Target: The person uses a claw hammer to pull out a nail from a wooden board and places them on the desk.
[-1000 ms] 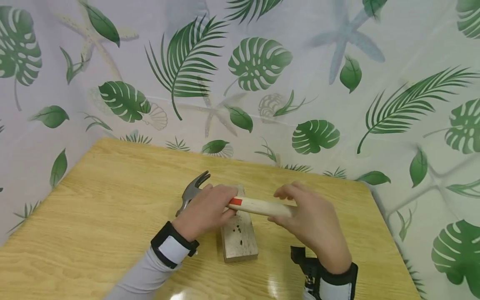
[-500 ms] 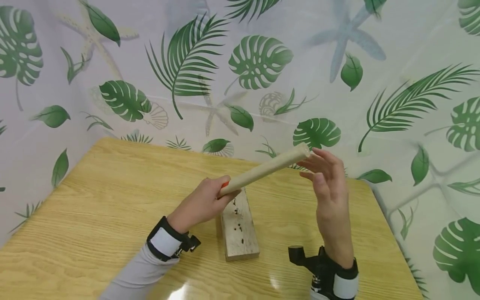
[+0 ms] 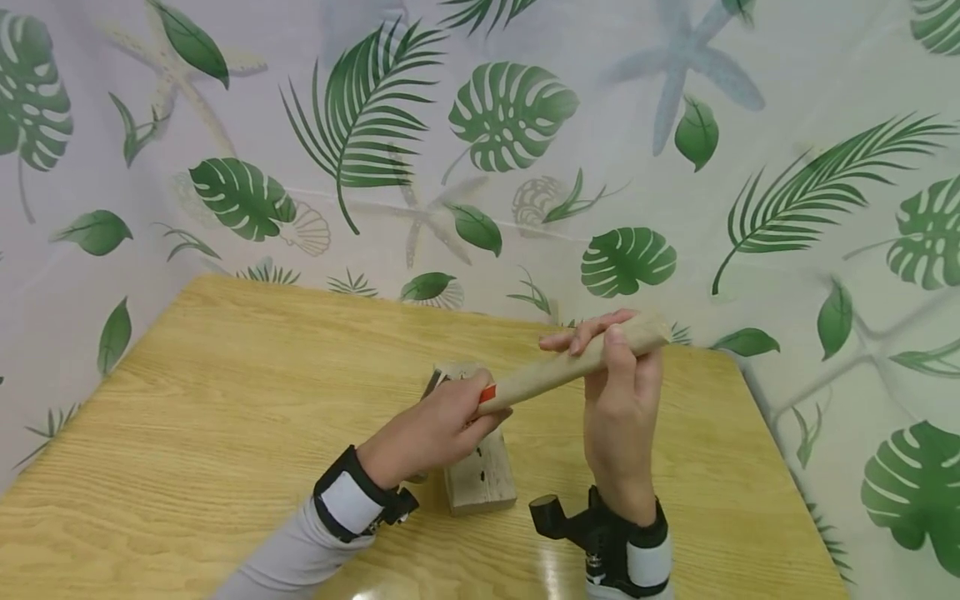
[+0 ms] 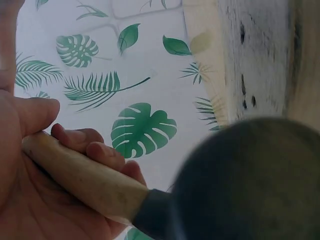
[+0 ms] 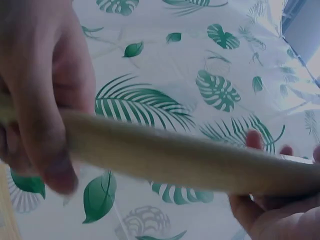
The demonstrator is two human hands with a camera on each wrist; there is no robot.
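Observation:
A claw hammer (image 3: 551, 377) with a pale wooden handle and a red label is held at a slant over the table. My left hand (image 3: 427, 429) grips the handle close to the dark metal head, which is mostly hidden behind that hand in the head view. In the left wrist view, the round dark striking face (image 4: 250, 185) looms close to the camera. My right hand (image 3: 622, 417) holds the handle near its free end, thumb on the near side and fingers across the top. Below the hammer lies a pale wooden block (image 3: 482, 483) with several dark holes, partly covered by my left hand.
The block rests on a yellow wood-grain table (image 3: 247, 400). A white cloth backdrop (image 3: 525, 50) printed with green leaves and starfish hangs along the table's far edge.
The handle's free end first swung up and away from the right hand, then dipped and shifted right. My right hand opened beside it, moved left, and now grips that end. The left hand keeps its hold.

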